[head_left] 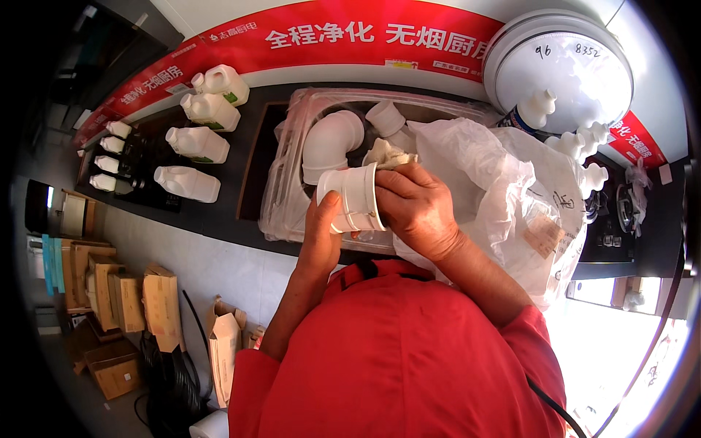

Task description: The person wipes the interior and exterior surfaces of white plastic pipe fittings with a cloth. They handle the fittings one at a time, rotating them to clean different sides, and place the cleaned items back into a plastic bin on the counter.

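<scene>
A short white plastic pipe fitting (pixel 349 198) with ridged bands lies tilted in front of me. My left hand (pixel 320 230) is closed round its left side, the thumb along the outside. My right hand (pixel 420 208) is closed at the open right end, with its fingertips at the rim. A crumpled beige cloth (pixel 390 153) sticks out above those fingers, and part of it is hidden by them. Behind the fitting, a white elbow pipe (pixel 332 139) and a smaller white pipe piece (pixel 385 117) lie in a plastic-wrapped basin (pixel 281 212).
A large crumpled white plastic bag (pixel 482 168) covers the basin's right side. White jugs (pixel 188 184) stand on the dark counter at left, and white-capped bottles (pixel 537 108) at right. Round white lids (pixel 558 69) lean at the back. Cardboard boxes (pixel 162 306) stand on the left floor.
</scene>
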`<act>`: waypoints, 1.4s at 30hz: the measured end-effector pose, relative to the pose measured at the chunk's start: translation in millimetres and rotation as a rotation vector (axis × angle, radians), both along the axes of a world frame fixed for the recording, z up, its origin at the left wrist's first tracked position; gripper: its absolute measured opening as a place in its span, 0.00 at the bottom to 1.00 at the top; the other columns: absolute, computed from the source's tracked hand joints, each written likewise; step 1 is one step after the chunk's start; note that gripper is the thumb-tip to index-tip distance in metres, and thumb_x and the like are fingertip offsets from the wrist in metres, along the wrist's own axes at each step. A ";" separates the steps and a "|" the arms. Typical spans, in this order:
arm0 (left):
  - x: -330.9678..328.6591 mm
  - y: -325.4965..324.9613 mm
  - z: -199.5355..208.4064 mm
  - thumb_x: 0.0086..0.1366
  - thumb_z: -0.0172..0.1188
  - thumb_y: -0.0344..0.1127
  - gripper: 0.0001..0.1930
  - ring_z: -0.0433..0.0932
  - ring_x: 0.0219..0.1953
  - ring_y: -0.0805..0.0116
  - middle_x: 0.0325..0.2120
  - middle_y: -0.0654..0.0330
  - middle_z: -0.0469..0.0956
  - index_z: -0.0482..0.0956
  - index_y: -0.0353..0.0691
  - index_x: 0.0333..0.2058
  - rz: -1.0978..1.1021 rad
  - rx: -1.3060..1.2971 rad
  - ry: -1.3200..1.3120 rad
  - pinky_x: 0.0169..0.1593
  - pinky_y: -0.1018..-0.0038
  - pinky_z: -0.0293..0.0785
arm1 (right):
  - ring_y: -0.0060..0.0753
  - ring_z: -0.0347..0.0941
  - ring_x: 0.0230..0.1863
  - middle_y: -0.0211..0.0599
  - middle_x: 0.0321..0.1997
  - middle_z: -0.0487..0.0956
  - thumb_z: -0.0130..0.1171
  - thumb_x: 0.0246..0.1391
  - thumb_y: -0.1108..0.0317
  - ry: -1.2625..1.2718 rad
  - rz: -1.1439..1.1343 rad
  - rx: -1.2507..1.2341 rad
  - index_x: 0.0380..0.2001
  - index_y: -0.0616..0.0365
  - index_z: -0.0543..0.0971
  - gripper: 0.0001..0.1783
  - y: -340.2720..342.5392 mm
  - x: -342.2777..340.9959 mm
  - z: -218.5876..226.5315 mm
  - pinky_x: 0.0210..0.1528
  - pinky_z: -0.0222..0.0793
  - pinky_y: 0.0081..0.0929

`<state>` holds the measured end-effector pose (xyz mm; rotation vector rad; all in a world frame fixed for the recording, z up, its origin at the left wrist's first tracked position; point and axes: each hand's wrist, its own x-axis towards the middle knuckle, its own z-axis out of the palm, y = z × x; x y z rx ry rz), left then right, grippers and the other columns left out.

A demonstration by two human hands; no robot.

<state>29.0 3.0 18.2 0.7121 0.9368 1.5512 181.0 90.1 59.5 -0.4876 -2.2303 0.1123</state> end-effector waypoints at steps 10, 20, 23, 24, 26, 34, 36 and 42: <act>-5.6 6.5 3.6 0.61 0.54 0.55 0.35 0.69 0.51 0.68 0.51 0.55 0.68 0.61 0.35 0.59 0.208 0.140 0.211 0.55 0.72 0.65 | 0.24 0.74 0.32 0.40 0.33 0.80 0.57 0.52 0.69 0.207 0.394 -1.544 0.44 0.61 0.77 0.15 5.1 26.7 5.7 0.36 0.70 0.24; -20.9 6.7 13.7 0.62 0.36 0.67 0.39 0.75 0.39 0.62 0.50 0.51 0.71 0.63 0.38 0.57 0.079 0.004 -0.429 0.23 0.71 0.67 | 0.35 0.76 0.34 0.38 0.37 0.76 0.70 0.42 0.63 0.146 -0.247 -0.797 0.32 0.62 0.75 0.18 13.0 42.9 9.6 0.36 0.72 0.27; -11.9 9.6 11.5 0.60 0.38 0.69 0.41 0.75 0.39 0.61 0.51 0.51 0.70 0.62 0.38 0.58 -0.026 -0.006 -0.503 0.24 0.70 0.68 | 0.36 0.77 0.35 0.41 0.38 0.78 0.70 0.43 0.62 0.241 -0.200 -0.702 0.32 0.61 0.74 0.18 10.0 32.5 4.1 0.37 0.73 0.29; -9.6 10.0 10.0 0.60 0.38 0.70 0.41 0.75 0.39 0.60 0.51 0.51 0.70 0.61 0.38 0.58 -0.062 -0.005 -0.524 0.25 0.70 0.68 | 0.35 0.77 0.34 0.42 0.37 0.78 0.70 0.44 0.61 0.194 -0.216 -0.809 0.33 0.61 0.74 0.19 6.0 28.5 7.7 0.36 0.73 0.28; -4.9 9.9 2.0 0.58 0.39 0.71 0.44 0.75 0.39 0.61 0.52 0.51 0.70 0.60 0.37 0.59 -0.103 -0.026 -0.584 0.26 0.70 0.68 | 0.34 0.78 0.32 0.43 0.34 0.79 0.70 0.45 0.60 0.095 -0.248 -1.022 0.33 0.61 0.74 0.19 -4.9 23.7 14.3 0.34 0.73 0.26; -12.1 9.9 -4.6 0.63 0.35 0.66 0.37 0.75 0.33 0.66 0.46 0.55 0.76 0.66 0.38 0.56 0.036 -0.024 -0.363 0.25 0.72 0.66 | 0.19 0.73 0.35 0.34 0.34 0.78 0.65 0.50 0.67 0.418 0.030 -1.079 0.43 0.63 0.72 0.19 -5.8 31.9 30.1 0.37 0.72 0.20; -7.6 7.8 -2.7 0.64 0.35 0.65 0.36 0.75 0.33 0.67 0.46 0.57 0.76 0.66 0.39 0.55 0.159 -0.040 -0.195 0.24 0.73 0.65 | 0.19 0.73 0.36 0.33 0.35 0.78 0.65 0.51 0.68 0.307 0.086 -1.166 0.45 0.63 0.73 0.20 -5.6 34.4 34.9 0.38 0.72 0.20; 3.1 4.1 -4.6 0.60 0.53 0.59 0.38 0.68 0.54 0.65 0.52 0.54 0.66 0.59 0.34 0.59 0.142 0.136 0.191 0.55 0.71 0.65 | 0.19 0.73 0.35 0.31 0.34 0.78 0.62 0.54 0.66 0.348 0.177 -1.517 0.43 0.64 0.75 0.16 -9.1 18.6 24.6 0.37 0.71 0.19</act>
